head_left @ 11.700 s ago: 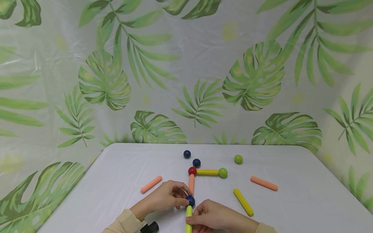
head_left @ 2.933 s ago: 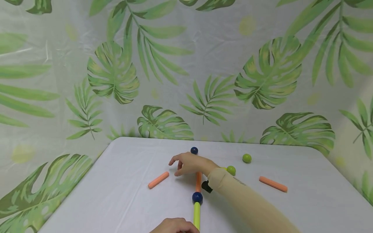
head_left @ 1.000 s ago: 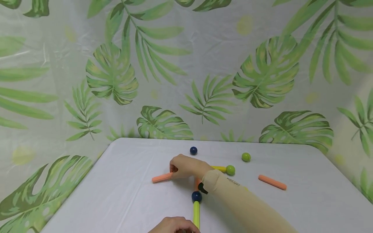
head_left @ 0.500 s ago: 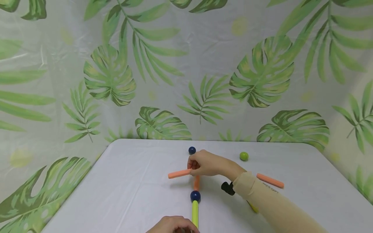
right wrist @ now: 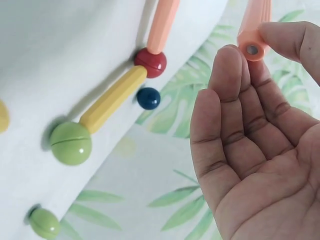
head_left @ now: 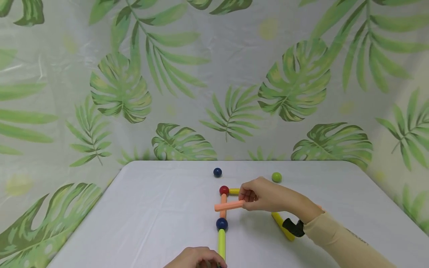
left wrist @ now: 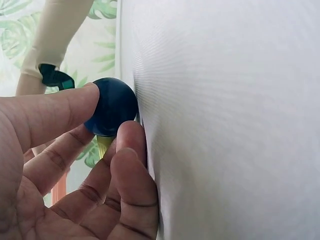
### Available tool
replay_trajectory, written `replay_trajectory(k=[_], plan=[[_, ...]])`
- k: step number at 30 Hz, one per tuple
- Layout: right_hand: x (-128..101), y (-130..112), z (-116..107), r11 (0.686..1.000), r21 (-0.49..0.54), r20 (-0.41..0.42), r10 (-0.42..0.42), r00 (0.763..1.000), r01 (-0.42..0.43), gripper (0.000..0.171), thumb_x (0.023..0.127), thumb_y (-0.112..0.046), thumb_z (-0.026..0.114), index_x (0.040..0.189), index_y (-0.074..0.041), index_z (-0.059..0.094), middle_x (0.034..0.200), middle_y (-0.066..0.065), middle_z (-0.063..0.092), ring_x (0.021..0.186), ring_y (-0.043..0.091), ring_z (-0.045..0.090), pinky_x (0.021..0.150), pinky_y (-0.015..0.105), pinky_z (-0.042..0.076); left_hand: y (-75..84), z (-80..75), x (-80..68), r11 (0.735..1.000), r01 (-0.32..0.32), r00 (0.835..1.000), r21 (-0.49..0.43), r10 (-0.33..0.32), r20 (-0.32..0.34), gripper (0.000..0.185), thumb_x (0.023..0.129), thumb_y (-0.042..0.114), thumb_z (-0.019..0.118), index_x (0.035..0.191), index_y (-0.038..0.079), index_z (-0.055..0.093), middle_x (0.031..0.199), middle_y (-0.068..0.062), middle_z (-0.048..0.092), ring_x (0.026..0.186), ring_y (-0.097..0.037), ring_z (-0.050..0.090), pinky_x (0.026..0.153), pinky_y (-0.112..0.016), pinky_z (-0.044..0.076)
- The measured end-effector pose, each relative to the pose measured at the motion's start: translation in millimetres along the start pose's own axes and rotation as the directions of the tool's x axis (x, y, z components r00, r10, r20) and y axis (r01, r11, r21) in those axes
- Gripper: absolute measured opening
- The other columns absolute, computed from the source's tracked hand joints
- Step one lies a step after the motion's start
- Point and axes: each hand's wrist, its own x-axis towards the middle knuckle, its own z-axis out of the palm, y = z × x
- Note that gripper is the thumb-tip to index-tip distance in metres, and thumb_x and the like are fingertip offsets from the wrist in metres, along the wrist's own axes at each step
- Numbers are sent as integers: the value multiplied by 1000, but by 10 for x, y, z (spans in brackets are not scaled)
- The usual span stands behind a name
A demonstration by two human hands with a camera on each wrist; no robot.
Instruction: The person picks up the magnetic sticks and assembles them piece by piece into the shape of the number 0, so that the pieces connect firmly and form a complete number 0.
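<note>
My right hand point(head_left: 264, 195) pinches one end of an orange magnetic stick point(head_left: 229, 206) between thumb and fingers. A metal disc shows in the stick's end in the right wrist view. The stick crosses in front of another orange stick point(head_left: 223, 214), which joins a red ball point(head_left: 224, 190) to a blue ball point(head_left: 222, 223). From that ball a yellow-green stick point(head_left: 221, 242) runs toward me. My left hand point(head_left: 197, 257) holds another blue ball point(left wrist: 112, 107) at this stick's near end. A yellow stick point(right wrist: 114, 99) links the red ball to a green ball point(right wrist: 71, 143).
Toward the back of the white table point(head_left: 151, 212) lie a loose blue ball point(head_left: 217, 172) and a loose green ball point(head_left: 276, 177). A loose yellow stick point(head_left: 279, 223) lies near my right forearm, which hides most of another orange stick point(head_left: 319, 206).
My right hand took the orange stick from the table's left side, lifted it and carried it rightward. One blue ball has left the back since the oldest frame. My left hand stays at the front.
</note>
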Motion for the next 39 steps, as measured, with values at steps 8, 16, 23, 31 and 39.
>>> replay_trajectory(k=[8, 16, 23, 31, 39], plan=[[-435, 82, 20, 996, 85, 22, 26, 999, -28, 6, 98, -18, 77, 101, -15, 72, 84, -10, 66, 76, 3, 58, 70, 22, 53, -47, -28, 38, 999, 41, 999, 8, -42, 24, 23, 103, 29, 74, 126, 30, 76, 107, 19, 71, 85, 3, 66, 81, -18, 56], [-849, 231, 239, 985, 172, 42, -4, 999, -3, 6, 98, -18, 76, 100, -21, 71, 84, -16, 65, 77, -3, 58, 70, 21, 53, -78, -63, 68, 999, 24, 998, 34, -26, 64, 24, 101, 32, 76, 126, 31, 76, 105, 13, 71, 84, 4, 67, 79, -19, 56], [-1068, 298, 468, 959, 275, 62, -93, 994, 72, 7, 99, -11, 73, 101, -18, 71, 85, -19, 65, 77, -8, 57, 67, 19, 54, -31, -66, 88, 1000, 8, 997, 28, -10, 73, 25, 101, 31, 76, 126, 29, 76, 104, 15, 72, 83, 5, 65, 79, -19, 57], [-1130, 240, 669, 928, 370, 106, -90, 990, 45, 13, 99, -6, 68, 99, -19, 72, 85, -21, 65, 74, -9, 58, 66, 19, 55, 24, -47, 91, 1000, 6, 999, 23, -7, 45, 22, 99, 29, 77, 122, 28, 77, 97, 19, 69, 81, 4, 65, 77, -19, 57], [-1083, 234, 754, 882, 470, 166, -67, 984, -19, 5, 101, -10, 70, 102, -13, 72, 88, -18, 65, 77, -8, 58, 70, 18, 53, -30, -88, 99, 999, 35, 999, 27, -37, 40, 22, 98, 28, 79, 119, 31, 77, 98, 18, 70, 82, 2, 66, 78, -20, 57]])
